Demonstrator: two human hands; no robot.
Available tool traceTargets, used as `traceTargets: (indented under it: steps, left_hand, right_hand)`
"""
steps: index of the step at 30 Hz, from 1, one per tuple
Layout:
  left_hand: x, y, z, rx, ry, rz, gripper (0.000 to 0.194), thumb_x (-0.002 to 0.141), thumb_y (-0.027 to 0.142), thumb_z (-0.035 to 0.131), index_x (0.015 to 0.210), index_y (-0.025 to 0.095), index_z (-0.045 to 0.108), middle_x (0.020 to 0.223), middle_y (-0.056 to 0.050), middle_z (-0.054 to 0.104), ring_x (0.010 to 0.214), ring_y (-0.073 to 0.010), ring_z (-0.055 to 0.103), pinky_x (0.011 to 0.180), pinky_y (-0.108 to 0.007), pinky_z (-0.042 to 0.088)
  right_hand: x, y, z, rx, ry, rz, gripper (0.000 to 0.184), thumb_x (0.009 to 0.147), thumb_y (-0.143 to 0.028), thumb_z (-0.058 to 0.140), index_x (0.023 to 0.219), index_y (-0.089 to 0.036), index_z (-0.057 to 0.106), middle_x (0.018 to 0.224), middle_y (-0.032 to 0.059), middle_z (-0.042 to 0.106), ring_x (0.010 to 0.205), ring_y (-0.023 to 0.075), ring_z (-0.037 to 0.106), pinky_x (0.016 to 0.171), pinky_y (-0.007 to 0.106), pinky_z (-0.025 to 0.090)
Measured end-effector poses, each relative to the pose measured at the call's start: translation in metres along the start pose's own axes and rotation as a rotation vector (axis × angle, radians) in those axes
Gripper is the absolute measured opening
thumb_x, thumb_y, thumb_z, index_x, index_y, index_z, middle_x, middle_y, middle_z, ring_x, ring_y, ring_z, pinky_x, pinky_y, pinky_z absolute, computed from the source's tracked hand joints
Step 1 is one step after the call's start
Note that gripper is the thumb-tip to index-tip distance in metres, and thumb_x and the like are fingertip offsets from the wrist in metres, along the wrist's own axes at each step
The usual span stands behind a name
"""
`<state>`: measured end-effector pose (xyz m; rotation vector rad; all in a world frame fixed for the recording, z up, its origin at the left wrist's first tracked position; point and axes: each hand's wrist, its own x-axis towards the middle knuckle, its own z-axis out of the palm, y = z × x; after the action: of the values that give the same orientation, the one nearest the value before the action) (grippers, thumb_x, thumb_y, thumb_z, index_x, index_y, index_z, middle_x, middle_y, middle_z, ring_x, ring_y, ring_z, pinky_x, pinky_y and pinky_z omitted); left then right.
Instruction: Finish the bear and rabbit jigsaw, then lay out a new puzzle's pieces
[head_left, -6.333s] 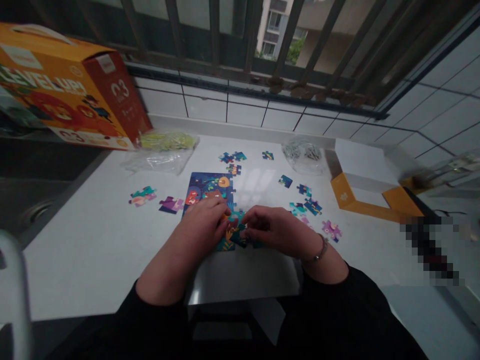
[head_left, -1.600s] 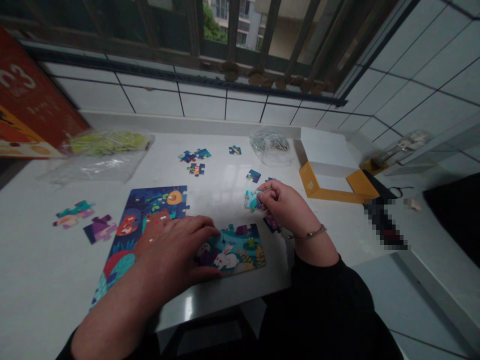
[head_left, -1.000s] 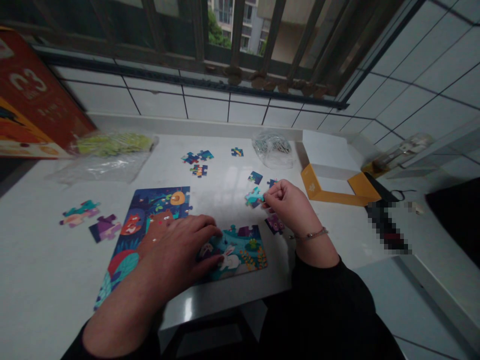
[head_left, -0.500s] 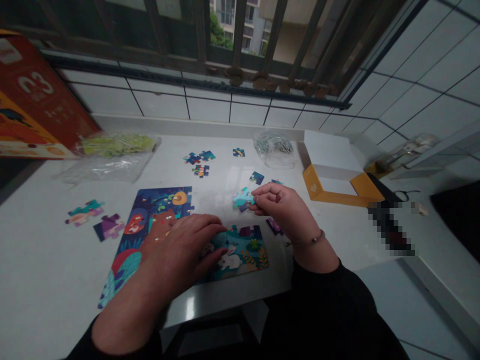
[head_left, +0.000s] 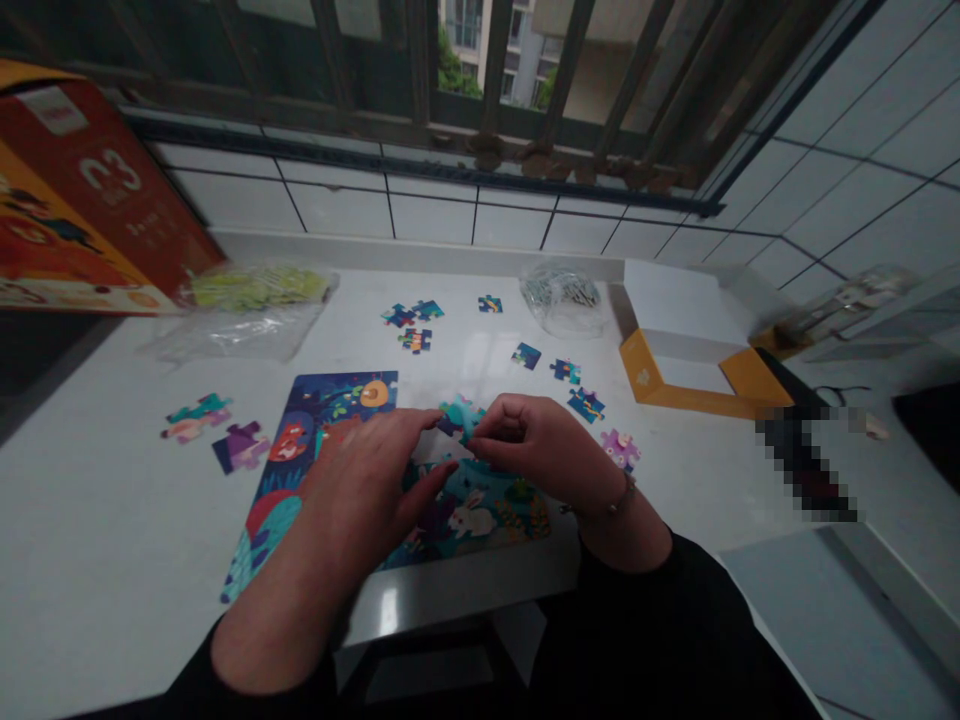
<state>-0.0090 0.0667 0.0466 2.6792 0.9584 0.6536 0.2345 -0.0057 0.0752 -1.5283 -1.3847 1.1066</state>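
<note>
A partly joined jigsaw puzzle with a bear, a fox and a white rabbit lies on the white counter near its front edge. My right hand pinches a turquoise puzzle piece between thumb and fingertips, just above the gap along the puzzle's upper edge. Over the puzzle's middle rests my left hand, thumb and fingers spread, its fingertips close to that piece. Whether the left fingertips touch the piece I cannot tell. The left hand covers much of the bear picture.
Loose puzzle pieces lie left, behind and right of the puzzle. Along the wall are a clear bag with green contents, another plastic bag and an open yellow box. A large orange box stands far left.
My right hand has carried the turquoise piece left toward the puzzle and my left fingertips. Pieces on the right that it covered now show. The view has shifted slightly.
</note>
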Motion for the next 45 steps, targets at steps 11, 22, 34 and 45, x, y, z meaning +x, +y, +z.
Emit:
traceTargets:
  steps: [11,22,34,45]
  left_hand:
    - [0.004,0.002,-0.009,0.026,-0.149,-0.031,0.026,0.11,0.039,0.062,0.125,0.021,0.072,0.116,-0.012,0.082,0.106,-0.0332,0.076,0.093,-0.051,0.056]
    - [0.001,-0.006,-0.03,0.107,-0.192,-0.074,0.026,0.108,0.031,0.057,0.126,0.02,0.072,0.119,-0.014,0.081,0.112,-0.0338,0.074,0.096,-0.051,0.057]
    - [-0.016,-0.073,-0.064,0.195,-0.2,-0.221,0.037,0.104,0.035,0.047,0.115,0.017,0.077,0.114,-0.019,0.08,0.101,-0.0351,0.075,0.09,-0.05,0.061]
    - [-0.01,-0.053,-0.067,0.075,-0.151,-0.132,0.031,0.104,0.047,0.054,0.097,0.022,0.073,0.098,-0.012,0.077,0.09,-0.031,0.072,0.081,-0.045,0.055]
  right_hand:
    - [-0.007,-0.005,0.002,-0.19,-0.188,-0.088,0.017,0.097,-0.039,0.079,0.091,-0.022,0.079,0.081,-0.0001,0.077,0.074,0.0149,0.066,0.067,0.026,0.048]
    - [-0.009,-0.014,0.0,-0.252,-0.287,-0.08,0.027,0.102,-0.044,0.073,0.088,-0.021,0.076,0.072,-0.0035,0.068,0.066,0.0114,0.056,0.063,0.025,0.04]
    - [-0.009,-0.008,-0.004,-0.194,-0.108,-0.116,0.03,0.105,-0.048,0.068,0.089,-0.023,0.076,0.081,0.0013,0.077,0.07,0.0152,0.064,0.067,0.028,0.047]
    - [-0.015,0.007,-0.066,-0.149,0.601,-0.042,0.051,0.098,-0.072,0.069,0.082,-0.024,0.068,0.067,0.0017,0.069,0.055,0.0154,0.056,0.054,0.028,0.042]
